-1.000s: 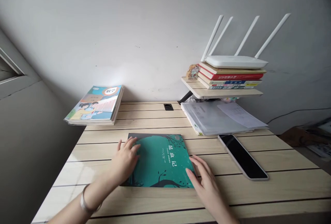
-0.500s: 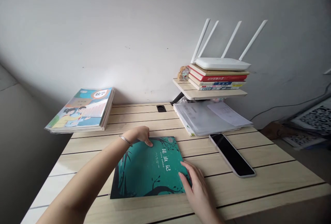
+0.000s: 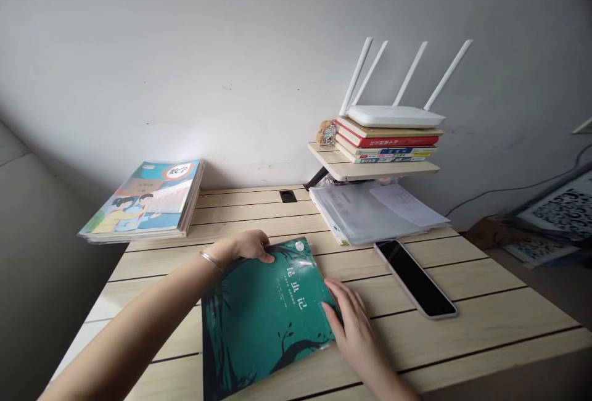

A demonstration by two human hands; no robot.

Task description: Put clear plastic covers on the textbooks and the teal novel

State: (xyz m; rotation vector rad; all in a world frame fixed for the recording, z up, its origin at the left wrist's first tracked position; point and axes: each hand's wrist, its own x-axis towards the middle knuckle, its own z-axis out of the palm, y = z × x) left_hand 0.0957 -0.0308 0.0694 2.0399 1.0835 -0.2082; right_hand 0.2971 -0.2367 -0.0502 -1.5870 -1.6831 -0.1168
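A green picture book (image 3: 259,321) with dark plant drawings and a white title lies slantwise in front of me, its spine on the left. My left hand (image 3: 252,245) grips its far edge, thumb on the cover and fingers hidden behind the edge. On the right edge, my right hand (image 3: 354,321) has its thumb over the cover and fingers along the side. Whether the book rests flat on the wooden table (image 3: 250,211) or is slightly raised, I cannot tell.
A stack of textbooks (image 3: 143,197) sits at the back left. To the right are a phone (image 3: 416,277), plastic-sleeved papers (image 3: 370,210), and a small shelf (image 3: 370,171) bearing books (image 3: 388,140) and a white router (image 3: 395,116). A black cable socket (image 3: 287,196) is set near the wall.
The green book has turned, its near-left corner swinging toward me and its right side moving slightly away. Both hands have stayed on its edges and shifted only a little.
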